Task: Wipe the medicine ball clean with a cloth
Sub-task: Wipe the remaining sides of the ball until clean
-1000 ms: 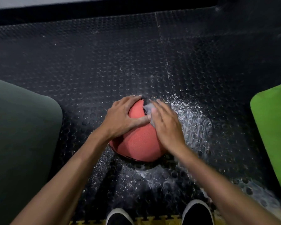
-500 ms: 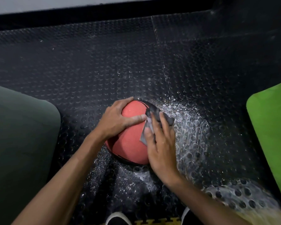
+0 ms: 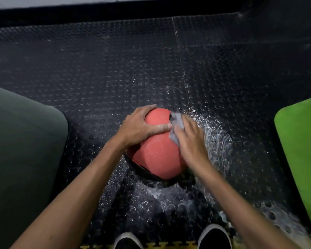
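on the wet studded floor (image 3: pixel 223 72): left hand (image 3: pixel 138 125) spread, steadying the red medicine ball (image 3: pixel 154 155); right hand (image 3: pixel 190 141) pressing the grey cloth (image 3: pixel 176 123) flat against it.

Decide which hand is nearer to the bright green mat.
Right. The right hand presses the cloth on the ball's side facing the green mat; the left hand rests on the far side.
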